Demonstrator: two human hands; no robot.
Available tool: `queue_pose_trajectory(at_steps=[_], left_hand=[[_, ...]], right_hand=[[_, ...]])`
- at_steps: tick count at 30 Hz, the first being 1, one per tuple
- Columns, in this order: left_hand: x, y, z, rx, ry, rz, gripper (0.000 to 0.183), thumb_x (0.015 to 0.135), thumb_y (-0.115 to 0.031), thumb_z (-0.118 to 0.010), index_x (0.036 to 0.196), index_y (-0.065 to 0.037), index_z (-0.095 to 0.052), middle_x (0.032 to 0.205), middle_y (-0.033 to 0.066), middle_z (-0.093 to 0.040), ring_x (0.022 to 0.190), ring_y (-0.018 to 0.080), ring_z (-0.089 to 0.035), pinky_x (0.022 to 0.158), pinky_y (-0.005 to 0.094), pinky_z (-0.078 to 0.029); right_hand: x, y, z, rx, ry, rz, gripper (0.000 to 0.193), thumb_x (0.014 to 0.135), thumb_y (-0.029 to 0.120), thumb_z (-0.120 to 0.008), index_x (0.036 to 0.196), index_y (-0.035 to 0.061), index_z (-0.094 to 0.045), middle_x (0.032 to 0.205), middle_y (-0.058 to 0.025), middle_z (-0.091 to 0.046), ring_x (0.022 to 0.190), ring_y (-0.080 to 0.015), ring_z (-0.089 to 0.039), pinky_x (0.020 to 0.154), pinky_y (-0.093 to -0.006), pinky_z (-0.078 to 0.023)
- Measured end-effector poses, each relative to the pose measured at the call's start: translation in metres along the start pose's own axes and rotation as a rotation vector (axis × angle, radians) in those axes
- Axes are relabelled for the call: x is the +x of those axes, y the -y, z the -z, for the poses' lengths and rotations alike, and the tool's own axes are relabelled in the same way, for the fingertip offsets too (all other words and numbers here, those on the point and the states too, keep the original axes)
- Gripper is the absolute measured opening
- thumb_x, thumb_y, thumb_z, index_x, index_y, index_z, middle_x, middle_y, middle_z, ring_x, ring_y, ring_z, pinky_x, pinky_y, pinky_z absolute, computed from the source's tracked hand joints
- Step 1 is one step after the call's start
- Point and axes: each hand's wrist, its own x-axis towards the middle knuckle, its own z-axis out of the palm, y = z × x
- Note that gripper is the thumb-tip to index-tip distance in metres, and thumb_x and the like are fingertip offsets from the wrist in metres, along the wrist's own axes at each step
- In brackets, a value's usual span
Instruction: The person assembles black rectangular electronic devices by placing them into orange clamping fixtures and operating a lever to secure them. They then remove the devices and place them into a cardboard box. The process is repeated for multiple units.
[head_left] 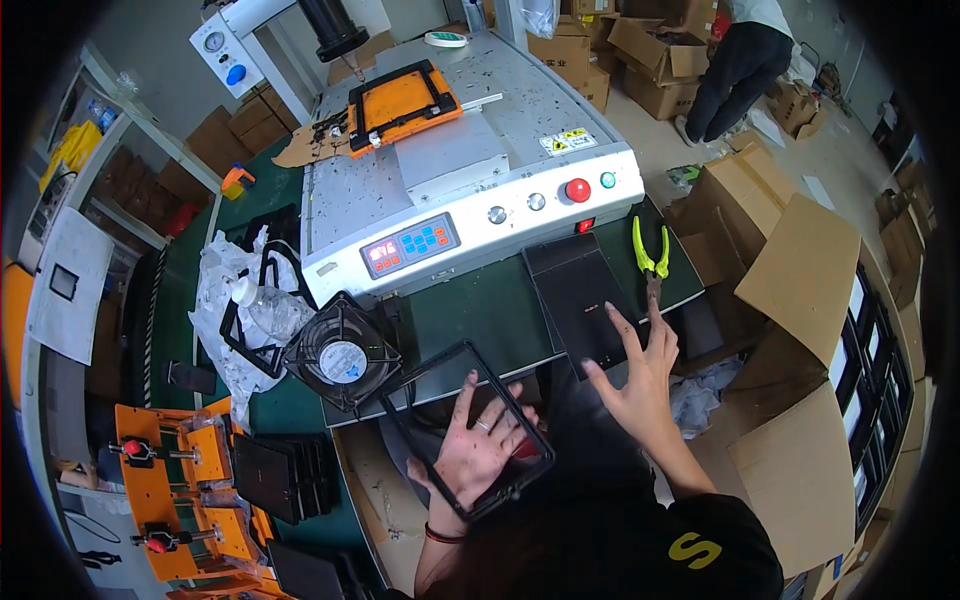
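Note:
My left hand (478,450) is turned palm up with its fingers partly spread. It holds a thin black rectangular frame (513,393), tilted, and the palm shows through the frame's opening. A ring and a red wrist cord are on this hand and wrist. My right hand (640,375) is open, fingers apart, over the near end of a flat black panel (575,285). Whether its fingertips touch the panel I cannot tell. Just beyond its fingers lie cutting pliers with yellow-green handles (650,248), jaws toward me.
A white bench press (470,215) with an orange fixture (400,103) stands ahead. Left are a black fan (343,362), a clear bottle (272,308), stacked black panels (268,475) and orange clamp jigs (160,450). An open carton (790,440) is at right; a person (740,65) stands far right.

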Motion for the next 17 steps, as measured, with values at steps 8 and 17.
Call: queue_pose_trajectory(at_steps=[8, 17], left_hand=[[0.007, 0.007, -0.001, 0.012, -0.029, -0.137, 0.116, 0.06, -0.061, -0.074, 0.147, -0.015, -0.013, 0.144, 0.0281, -0.022, 0.13, 0.0479, -0.029, 0.112, 0.0493, -0.024], [0.012, 0.013, 0.018, 0.294, -0.014, -0.163, 0.116, 0.059, -0.048, -0.075, 0.149, -0.015, -0.009, 0.152, 0.0134, -0.014, 0.141, 0.0338, -0.015, 0.115, 0.0404, -0.014]], right_hand=[[-0.001, 0.006, 0.0, -0.009, 0.033, 0.015, 0.076, 0.066, 0.032, -0.076, 0.134, 0.0113, -0.046, 0.132, -0.0333, -0.034, 0.116, -0.0452, -0.037, 0.098, -0.0496, -0.031], [-0.017, 0.052, 0.029, 0.652, 0.298, 0.275, 0.064, 0.057, 0.027, -0.076, 0.119, 0.013, -0.064, 0.132, -0.024, -0.043, 0.12, -0.0386, -0.045, 0.102, -0.0473, -0.034]])
